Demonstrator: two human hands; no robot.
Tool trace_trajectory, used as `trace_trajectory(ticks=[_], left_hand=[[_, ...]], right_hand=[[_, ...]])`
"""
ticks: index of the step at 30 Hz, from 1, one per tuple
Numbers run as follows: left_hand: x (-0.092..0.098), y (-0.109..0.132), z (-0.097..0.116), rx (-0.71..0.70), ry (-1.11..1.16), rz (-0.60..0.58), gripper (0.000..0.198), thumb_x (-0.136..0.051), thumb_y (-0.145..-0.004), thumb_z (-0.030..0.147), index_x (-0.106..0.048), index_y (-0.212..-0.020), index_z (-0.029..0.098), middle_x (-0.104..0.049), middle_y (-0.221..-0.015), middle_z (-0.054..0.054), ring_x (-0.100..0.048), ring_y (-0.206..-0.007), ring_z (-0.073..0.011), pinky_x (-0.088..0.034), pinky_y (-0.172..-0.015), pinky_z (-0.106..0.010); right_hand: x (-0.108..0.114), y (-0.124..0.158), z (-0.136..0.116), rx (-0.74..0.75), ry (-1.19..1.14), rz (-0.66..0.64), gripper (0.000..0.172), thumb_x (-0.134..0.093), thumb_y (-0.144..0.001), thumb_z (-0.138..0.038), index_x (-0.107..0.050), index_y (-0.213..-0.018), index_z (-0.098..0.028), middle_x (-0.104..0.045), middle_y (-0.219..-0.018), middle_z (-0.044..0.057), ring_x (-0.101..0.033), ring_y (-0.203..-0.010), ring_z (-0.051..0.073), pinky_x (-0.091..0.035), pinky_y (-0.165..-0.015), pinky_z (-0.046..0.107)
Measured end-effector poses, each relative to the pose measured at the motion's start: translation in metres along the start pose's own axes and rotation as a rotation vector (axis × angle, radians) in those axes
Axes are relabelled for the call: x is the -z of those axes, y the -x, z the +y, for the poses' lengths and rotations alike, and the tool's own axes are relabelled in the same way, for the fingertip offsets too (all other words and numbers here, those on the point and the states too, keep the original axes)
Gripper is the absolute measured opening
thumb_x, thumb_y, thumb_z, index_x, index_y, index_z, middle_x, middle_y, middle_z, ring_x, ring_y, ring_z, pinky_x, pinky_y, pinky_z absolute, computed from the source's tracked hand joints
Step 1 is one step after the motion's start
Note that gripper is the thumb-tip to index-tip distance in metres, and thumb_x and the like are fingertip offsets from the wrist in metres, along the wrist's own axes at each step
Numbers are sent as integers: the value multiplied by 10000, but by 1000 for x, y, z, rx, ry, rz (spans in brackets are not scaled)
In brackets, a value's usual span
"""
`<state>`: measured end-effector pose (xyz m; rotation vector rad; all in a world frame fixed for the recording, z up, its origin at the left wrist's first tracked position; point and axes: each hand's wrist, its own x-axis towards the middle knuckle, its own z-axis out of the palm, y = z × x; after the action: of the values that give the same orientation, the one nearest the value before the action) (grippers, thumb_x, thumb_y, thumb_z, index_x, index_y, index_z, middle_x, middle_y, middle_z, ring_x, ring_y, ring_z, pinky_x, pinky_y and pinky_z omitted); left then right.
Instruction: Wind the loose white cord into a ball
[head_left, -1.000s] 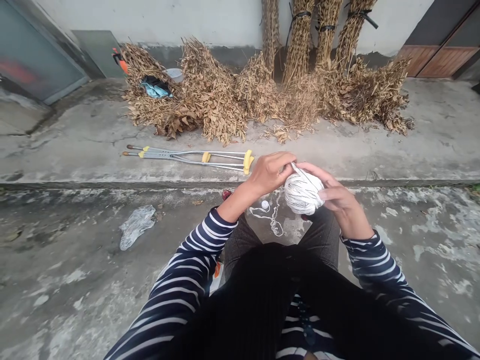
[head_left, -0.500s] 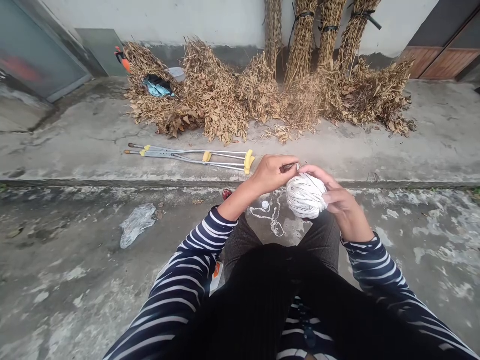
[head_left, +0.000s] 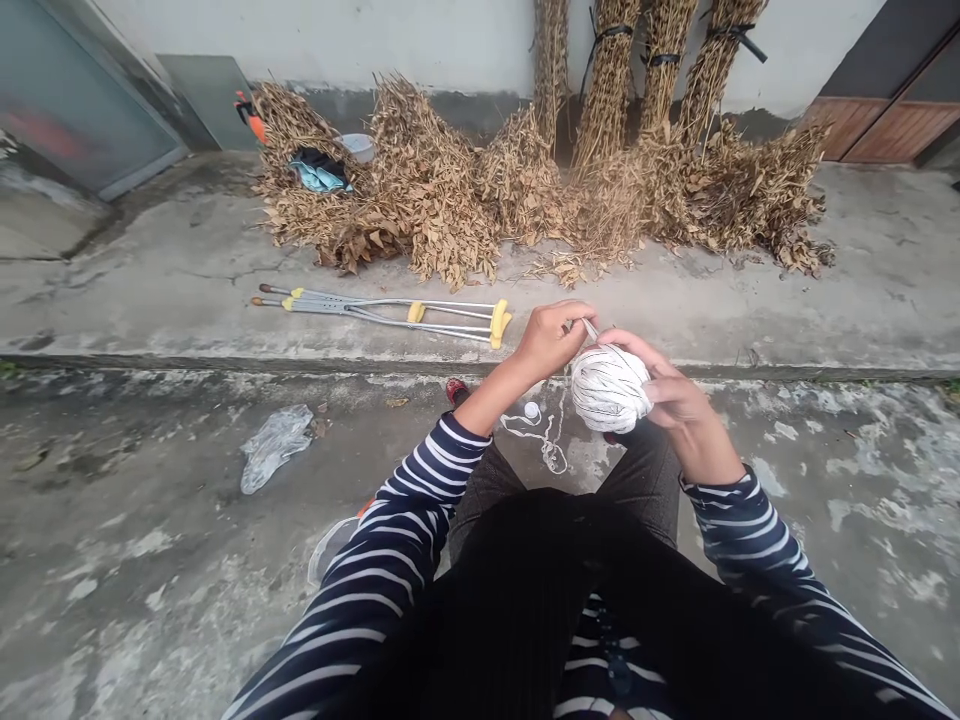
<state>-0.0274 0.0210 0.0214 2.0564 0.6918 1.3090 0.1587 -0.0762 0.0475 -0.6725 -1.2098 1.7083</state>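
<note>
A thick ball of white cord (head_left: pixel 610 390) is held up in front of my knees. My right hand (head_left: pixel 671 392) grips it from the right, fingers curved over its top and side. Just above the ball, at its left, my left hand (head_left: pixel 556 335) pinches a short strand of the cord that runs to the ball's top. Below, on the ground between my feet, lies a loose tangled length of white cord (head_left: pixel 553 455) beside a small round white object (head_left: pixel 532 411). The inner side of the ball against my right palm is hidden.
A pair of crutches (head_left: pixel 382 308) lies on the raised concrete ledge (head_left: pixel 165 320). Dry plant stalks (head_left: pixel 450 200) are heaped by the wall, with tied bundles (head_left: pixel 607 80) upright behind. A crumpled clear plastic bag (head_left: pixel 276 447) lies on the ground to the left.
My left hand has shifted slightly up, drawing a strand up from the ball. The ball has moved a little left and up. A pale rounded object now shows beside my left sleeve.
</note>
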Motion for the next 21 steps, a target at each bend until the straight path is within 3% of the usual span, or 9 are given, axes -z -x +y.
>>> trace_trajectory(ticks=[3,7,11,15,21], left_hand=[[-5,1,-10,-45,29,4,267,-456,-846,49,-695,-818,163,-785,-935,-73,-727,-911,-164,-540,-867,-277],[-12,9,-11,-5,-29,-31,256,-492,-911,101,-742,-884,149,-794,-935,-80,-718,-876,-168,-532,-826,-265],[-15,18,-5,5,-88,-107,234,-585,-962,248,-789,-930,137,-787,-861,-56,-659,-739,-142,-492,-719,-235],[-14,20,1,21,-76,-118,382,-534,-1044,402,-801,-1028,130,-765,-814,-47,-625,-691,-133,-455,-665,-226],[-16,21,-3,54,-69,-127,384,-429,-1083,343,-749,-978,157,-689,-701,-13,-585,-612,-123,-440,-661,-228]], right_hand=[[-1,0,0,-5,-19,3,651,-907,-599,-344,-711,-1211,-242,-710,-1135,56,-654,-893,203,-544,-781,297],[0,0,-1,41,-122,68,606,-910,-588,-331,-709,-1152,-243,-732,-1048,36,-683,-875,199,-572,-768,290],[11,1,1,82,-237,129,617,-917,-577,-352,-697,-1143,-243,-754,-1037,27,-712,-842,198,-617,-753,310],[23,2,0,93,-203,142,642,-898,-615,-368,-690,-1205,-225,-752,-1051,50,-720,-865,211,-647,-770,338],[24,5,-11,51,-98,110,596,-816,-728,-336,-665,-1295,-233,-736,-1120,72,-685,-696,186,-610,-482,304]])
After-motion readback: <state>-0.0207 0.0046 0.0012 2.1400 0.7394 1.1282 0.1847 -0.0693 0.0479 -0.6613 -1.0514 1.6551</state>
